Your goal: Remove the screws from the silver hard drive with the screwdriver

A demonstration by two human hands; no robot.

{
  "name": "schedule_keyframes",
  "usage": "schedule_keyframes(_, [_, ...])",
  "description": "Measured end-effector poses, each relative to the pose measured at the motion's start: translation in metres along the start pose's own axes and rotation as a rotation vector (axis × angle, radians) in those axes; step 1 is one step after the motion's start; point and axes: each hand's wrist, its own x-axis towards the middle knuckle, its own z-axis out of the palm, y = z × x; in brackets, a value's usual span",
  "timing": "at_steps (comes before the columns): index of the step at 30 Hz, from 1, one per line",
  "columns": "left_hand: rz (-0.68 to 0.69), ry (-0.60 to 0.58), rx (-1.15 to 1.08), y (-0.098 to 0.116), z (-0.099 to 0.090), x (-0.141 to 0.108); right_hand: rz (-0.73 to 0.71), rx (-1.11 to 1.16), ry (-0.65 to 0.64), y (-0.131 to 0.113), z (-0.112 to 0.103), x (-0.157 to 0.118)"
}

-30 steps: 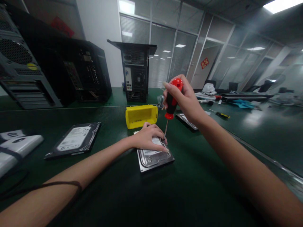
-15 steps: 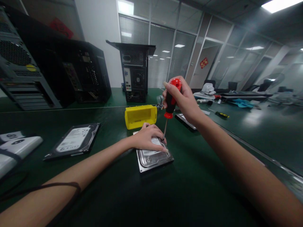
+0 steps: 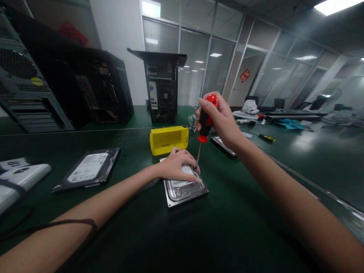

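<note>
The left hand [image 3: 182, 165], at the centre of the frame, lies spread over a silver hard drive [image 3: 186, 192], its thumb and fingers parted on either side of the spot where the screwdriver [image 3: 203, 138] points down. The right hand [image 3: 216, 113], a little higher and to the right, is curled firmly round the red-and-black handle, its thumb laid along the grip. From where I stand the tip seems to meet the cover near the drive's right edge, though the fingers beside it hide the exact seat. The drive rests flat on the green tabletop [image 3: 136, 235], just in front of a yellow box [image 3: 169, 131]; another drive [image 3: 88, 167] lies well apart at the left of the frame. I would judge the silver one dense for its size and quite rigid, with a smooth metal face that could skate on so slick a surface, so a broad palm on top suits it. For lifting, the bare long sides look the best hold, since the insides probably dislike knocks. The screwdriver looks light and stiff, its thick handle easy to grasp, while the slim shaft would offer little purchase.
</note>
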Motion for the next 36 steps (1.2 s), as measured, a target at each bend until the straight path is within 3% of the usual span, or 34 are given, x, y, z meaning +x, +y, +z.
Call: schedule_keyframes(36, [-0.014,-0.016,-0.001,0.0014,-0.0007,0.0009,0.022,-0.005,-0.032,-0.0004,0.0018,-0.0010])
